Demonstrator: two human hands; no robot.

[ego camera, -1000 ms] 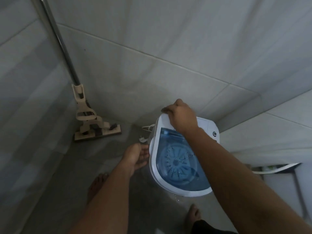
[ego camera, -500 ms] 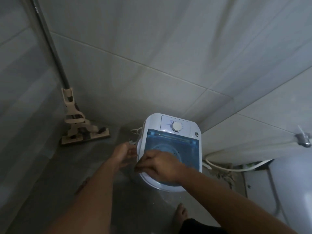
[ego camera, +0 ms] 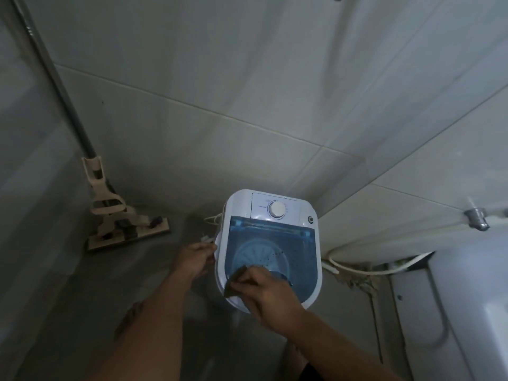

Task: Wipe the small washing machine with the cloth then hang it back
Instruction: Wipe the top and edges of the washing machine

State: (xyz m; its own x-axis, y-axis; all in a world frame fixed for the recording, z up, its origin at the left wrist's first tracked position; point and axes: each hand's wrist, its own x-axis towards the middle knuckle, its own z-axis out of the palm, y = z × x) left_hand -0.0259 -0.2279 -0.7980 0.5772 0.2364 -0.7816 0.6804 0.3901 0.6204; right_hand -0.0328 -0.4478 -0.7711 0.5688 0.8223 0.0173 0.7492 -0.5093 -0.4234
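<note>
Head view, setting: a dim tiled bathroom corner, seen from above, with a grey floor (ego camera: 82, 312) and pale wall tiles (ego camera: 275, 105).
Washing machine: a small white plastic washing machine with a translucent blue lid (ego camera: 268, 248) stands on the floor near the corner; a round white dial (ego camera: 277, 209) sits on its back panel, and the ribbed white drum disc shows through the lid.
Cloth: a dark, crumpled cloth (ego camera: 235, 280) lies on the front left part of the blue lid, reaching the white rim.
Right hand: the right hand (ego camera: 268, 294) rests over the front of the lid, fingers curled and pinching the cloth against the machine.
Left hand: the left hand (ego camera: 193, 261) is at the machine's left side, fingertips touching the white casing; whether it grips anything cannot be told in the gloom.
Mop: a beige plastic flat mop with a grey metal pole (ego camera: 115, 215) leans into the left corner, its head on the floor, well apart from the machine.
Right side: a white hose (ego camera: 365, 270) loops along the wall base beside the machine, under a chrome tap fitting (ego camera: 477, 217); a large white fixture (ego camera: 472, 312) fills the right edge.
Foreground: a bare foot (ego camera: 129, 320) stands on the floor beneath the left forearm.
</note>
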